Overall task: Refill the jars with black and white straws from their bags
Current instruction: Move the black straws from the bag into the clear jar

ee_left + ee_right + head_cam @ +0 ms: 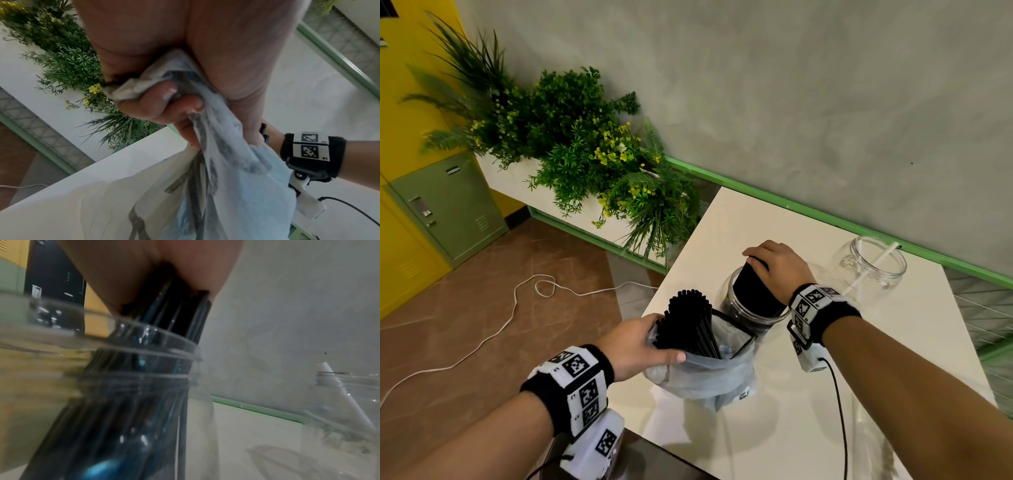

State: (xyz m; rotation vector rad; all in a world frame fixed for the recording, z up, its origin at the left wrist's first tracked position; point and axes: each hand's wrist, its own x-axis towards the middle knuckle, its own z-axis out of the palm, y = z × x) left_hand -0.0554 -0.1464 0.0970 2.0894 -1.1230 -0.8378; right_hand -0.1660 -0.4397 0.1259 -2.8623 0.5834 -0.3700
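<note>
On the white table (825,394), our right hand (779,265) is gripping a bundle of black straws (751,291), seating it in the near jar (748,313), while our left hand (640,346) is clutching the bag (709,373), steadying remaining straws upright.

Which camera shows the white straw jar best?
The head view: the whole clear jar with its few white straws stands unobstructed. The right wrist view catches only a blurred part; the left wrist view misses it.

White table (791,394) beneath both grips. Green plants (571,137) in a white planter (517,185), beyond the left-hand grip. White cable (482,339) on the brown floor (465,291).
</note>
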